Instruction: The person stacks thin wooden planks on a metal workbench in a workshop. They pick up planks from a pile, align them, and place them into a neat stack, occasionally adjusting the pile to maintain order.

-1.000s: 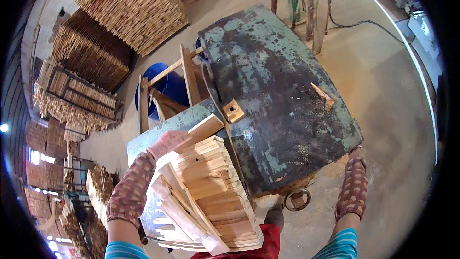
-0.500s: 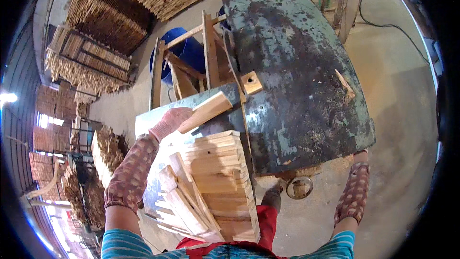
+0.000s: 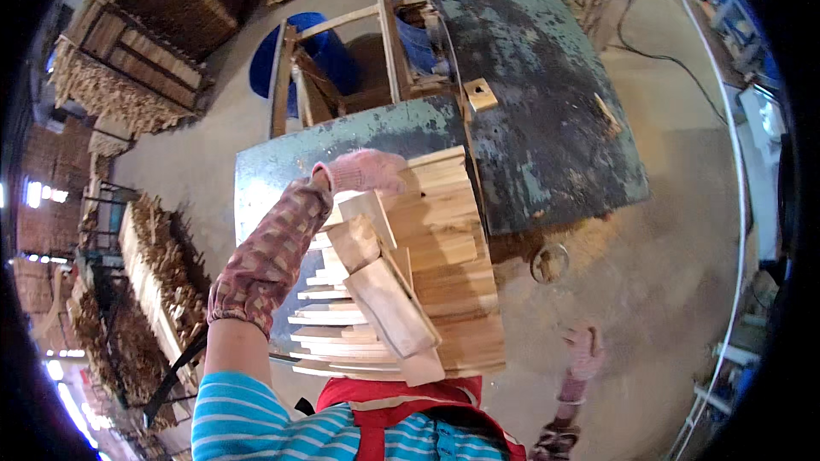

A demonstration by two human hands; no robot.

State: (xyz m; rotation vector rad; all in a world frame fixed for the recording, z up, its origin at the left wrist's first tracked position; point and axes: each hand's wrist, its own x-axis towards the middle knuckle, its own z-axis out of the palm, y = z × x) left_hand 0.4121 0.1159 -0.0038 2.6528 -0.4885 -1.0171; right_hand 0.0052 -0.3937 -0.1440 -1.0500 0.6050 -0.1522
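Note:
My left hand [image 3: 369, 172], in a pink knitted glove, is at the far end of a row of wooden boards [image 3: 444, 248] on the near part of the table. Its fingers are closed on a wooden board [image 3: 434, 157] at that end, partly hidden by the glove. Several loose wood pieces [image 3: 389, 303] lie slantwise across the row, just nearer than this hand. My right hand [image 3: 585, 352], also gloved and slightly blurred, hangs low over the floor at the right, apart from the table. Its fingers look apart, with nothing visible in them.
The worn green-black table [image 3: 547, 102] carries a small wood block with a hole [image 3: 480, 95] and a wood scrap [image 3: 608, 113]. Beyond stand a wooden frame [image 3: 389, 51] and blue barrels [image 3: 316, 68]. Stacked timber [image 3: 128, 68] lines the left. A round metal ring [image 3: 549, 263] lies on the floor.
My left hand has brought its board to the far end of the row. My right hand has left the table's near right corner and dropped lower. The view has shifted.

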